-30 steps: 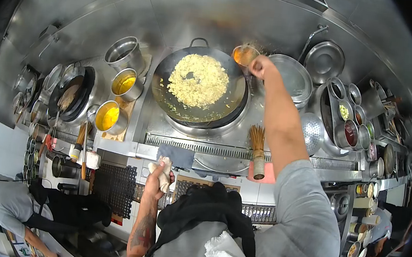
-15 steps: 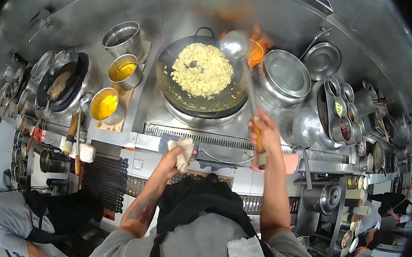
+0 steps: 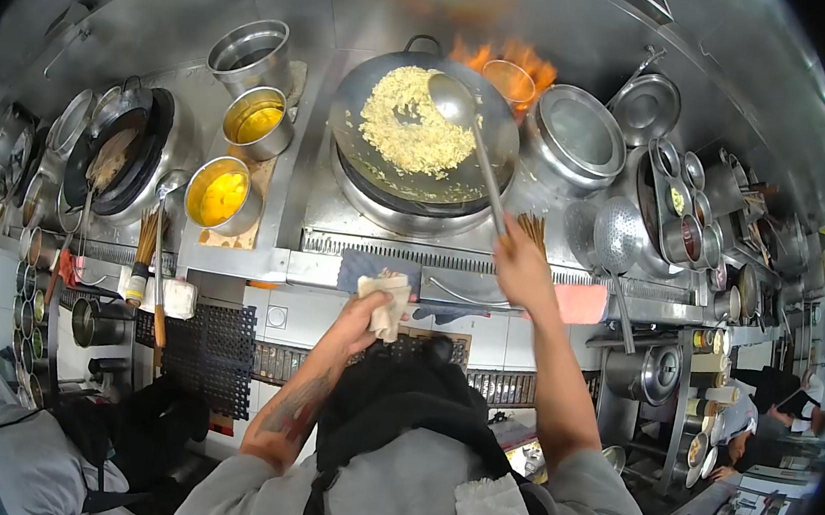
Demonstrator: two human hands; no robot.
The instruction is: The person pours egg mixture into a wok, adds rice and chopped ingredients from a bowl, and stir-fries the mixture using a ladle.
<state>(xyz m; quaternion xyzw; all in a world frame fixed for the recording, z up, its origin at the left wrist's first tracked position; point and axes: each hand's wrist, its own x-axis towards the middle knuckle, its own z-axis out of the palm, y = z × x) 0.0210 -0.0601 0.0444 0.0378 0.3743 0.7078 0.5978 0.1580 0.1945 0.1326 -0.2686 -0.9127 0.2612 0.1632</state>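
A large dark wok [image 3: 365, 170] sits on the burner in front of me, with yellowish, egg-coated fried rice [image 3: 411, 139] heaped in its middle. My right hand [image 3: 524, 269] is closed around the handle of a long ladle [image 3: 451, 100], whose round bowl rests against the upper right of the rice. Below the stove's front edge, my left hand [image 3: 353, 322] grips a folded beige cloth [image 3: 384, 304] and is apart from the wok. A blue-grey cloth [image 3: 363, 270] lies on the front rail just beyond it.
Orange flames [image 3: 525, 65] rise behind the wok's right side. Pots of yellow liquid [image 3: 224, 200] stand at left, and a lidded pot [image 3: 578, 134] at right. A perforated skimmer [image 3: 619, 237] leans nearby. Another person [image 3: 40, 450] is at lower left.
The ladle's bowl has moved from above the wok's upper right rim down into the rice. Flames behind the wok have spread wider. My left hand still holds the cloth.
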